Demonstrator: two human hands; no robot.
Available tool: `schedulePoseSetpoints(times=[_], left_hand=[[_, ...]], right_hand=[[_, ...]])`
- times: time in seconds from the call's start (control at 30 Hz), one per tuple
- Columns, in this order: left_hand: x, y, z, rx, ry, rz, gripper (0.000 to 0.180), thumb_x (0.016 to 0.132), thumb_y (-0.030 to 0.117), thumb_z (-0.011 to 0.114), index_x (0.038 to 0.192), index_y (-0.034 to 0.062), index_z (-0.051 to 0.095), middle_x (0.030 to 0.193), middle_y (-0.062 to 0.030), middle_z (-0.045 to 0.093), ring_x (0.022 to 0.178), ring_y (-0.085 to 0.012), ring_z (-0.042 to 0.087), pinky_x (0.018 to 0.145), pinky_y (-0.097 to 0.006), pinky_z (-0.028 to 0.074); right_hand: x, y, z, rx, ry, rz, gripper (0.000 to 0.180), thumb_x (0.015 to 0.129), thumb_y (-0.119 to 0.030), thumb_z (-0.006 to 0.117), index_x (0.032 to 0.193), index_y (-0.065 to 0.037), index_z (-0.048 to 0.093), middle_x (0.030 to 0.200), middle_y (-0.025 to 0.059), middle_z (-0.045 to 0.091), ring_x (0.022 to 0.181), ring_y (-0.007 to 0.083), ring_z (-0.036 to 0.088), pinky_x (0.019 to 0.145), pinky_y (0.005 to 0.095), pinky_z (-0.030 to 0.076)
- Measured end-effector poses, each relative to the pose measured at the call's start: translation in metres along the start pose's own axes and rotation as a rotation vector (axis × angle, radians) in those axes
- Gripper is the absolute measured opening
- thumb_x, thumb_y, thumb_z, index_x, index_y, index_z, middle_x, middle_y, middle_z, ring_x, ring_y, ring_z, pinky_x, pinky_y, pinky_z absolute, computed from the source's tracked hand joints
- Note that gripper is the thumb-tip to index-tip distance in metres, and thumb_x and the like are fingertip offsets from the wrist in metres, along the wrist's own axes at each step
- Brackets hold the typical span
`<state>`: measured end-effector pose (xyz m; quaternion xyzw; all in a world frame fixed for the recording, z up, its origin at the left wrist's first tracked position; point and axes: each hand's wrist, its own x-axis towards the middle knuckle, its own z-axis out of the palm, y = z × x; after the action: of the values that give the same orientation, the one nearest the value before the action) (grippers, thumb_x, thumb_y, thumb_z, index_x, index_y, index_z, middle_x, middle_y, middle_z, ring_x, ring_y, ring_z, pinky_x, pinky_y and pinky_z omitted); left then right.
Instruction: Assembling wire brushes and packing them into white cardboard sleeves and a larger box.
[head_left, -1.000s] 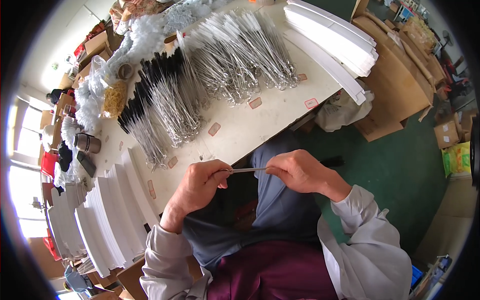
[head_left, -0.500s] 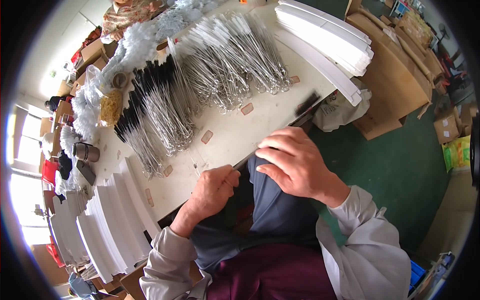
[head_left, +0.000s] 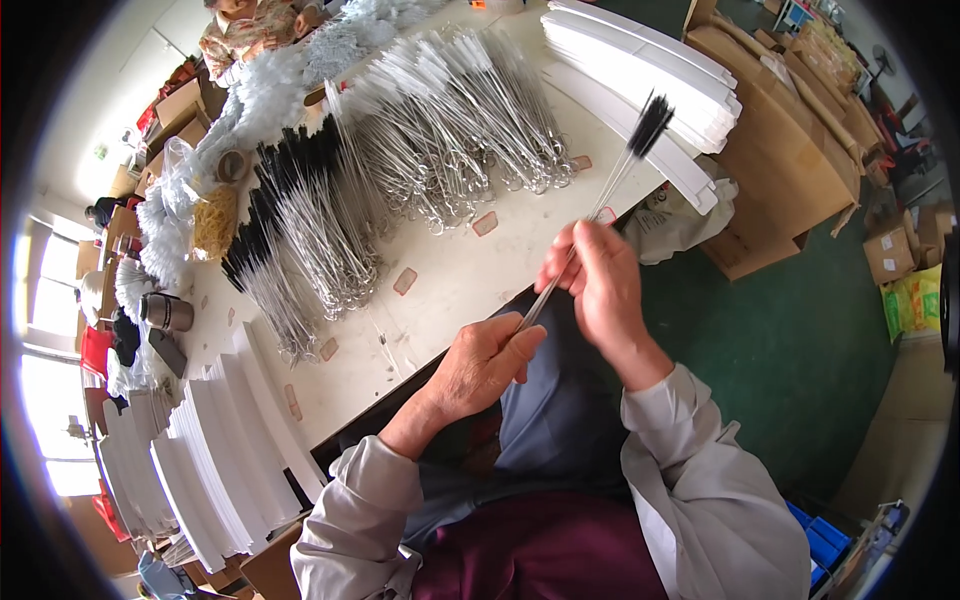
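A small bunch of thin wire brushes with black bristle heads (head_left: 652,126) slants up over the table's front edge. My left hand (head_left: 482,368) is closed round the lower ends of their wire stems. Higher up, my right hand (head_left: 603,287) has its thumb and fingers curled about the same stems. How many brushes are in the bunch I cannot tell. On the white table (head_left: 450,300) lie a pile of black-headed wire brushes (head_left: 325,235) and, to its right, a larger pile of white-headed ones (head_left: 470,120), their wire loops toward me.
Stacks of white folded card strips stand at the left (head_left: 215,450) and the far right (head_left: 640,65). A steel flask (head_left: 168,311), a bag of yellow bands (head_left: 214,220) and fluffy white brushes line the left. Opposite sits a co-worker (head_left: 250,30). Cardboard boxes (head_left: 780,150) stand at right.
My left hand has moved up and right. The black bristle heads have risen from beside the table edge, and my right hand, open before, has turned and closed round the stems.
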<state>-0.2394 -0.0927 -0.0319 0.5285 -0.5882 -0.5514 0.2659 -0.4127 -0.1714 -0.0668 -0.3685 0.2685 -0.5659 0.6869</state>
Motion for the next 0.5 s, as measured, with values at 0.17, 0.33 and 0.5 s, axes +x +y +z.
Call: schedulePoseSetpoints(times=[0.17, 0.33, 0.5], left_hand=[[0.028, 0.022, -0.013, 0.057, 0.069, -0.002, 0.041, 0.104, 0.029, 0.056, 0.077, -0.0007, 0.063, 0.066, -0.005, 0.065, 0.063, -0.0116, 0.063, 0.061, -0.03, 0.051], [0.111, 0.031, -0.041, 0.32, 0.293, 0.103, 0.028, 0.097, 0.023, 0.064, 0.092, -0.0039, 0.069, 0.071, -0.0088, 0.068, 0.063, -0.0133, 0.067, 0.06, -0.028, 0.054], [0.174, 0.045, -0.046, 0.54, 0.422, 0.103, 0.025, 0.089, 0.024, 0.069, 0.102, 0.0042, 0.074, 0.091, -0.0221, 0.073, 0.088, -0.0384, 0.071, 0.082, -0.044, 0.056]], right_hand=[[0.071, -0.016, -0.038, -0.185, 0.156, -0.111, 0.035, 0.109, -0.031, 0.045, 0.093, -0.002, 0.058, 0.068, 0.003, 0.054, 0.054, 0.0159, 0.059, 0.047, 0.0294, 0.045], [0.112, -0.006, -0.053, -0.302, 0.186, -0.149, 0.037, 0.109, -0.028, 0.045, 0.092, 0.002, 0.058, 0.062, 0.0029, 0.053, 0.047, 0.0145, 0.057, 0.042, 0.0277, 0.043], [0.11, 0.0, -0.045, -0.318, 0.196, -0.176, 0.037, 0.109, -0.025, 0.046, 0.087, 0.002, 0.059, 0.06, 0.0031, 0.052, 0.046, 0.0127, 0.053, 0.042, 0.0281, 0.044]])
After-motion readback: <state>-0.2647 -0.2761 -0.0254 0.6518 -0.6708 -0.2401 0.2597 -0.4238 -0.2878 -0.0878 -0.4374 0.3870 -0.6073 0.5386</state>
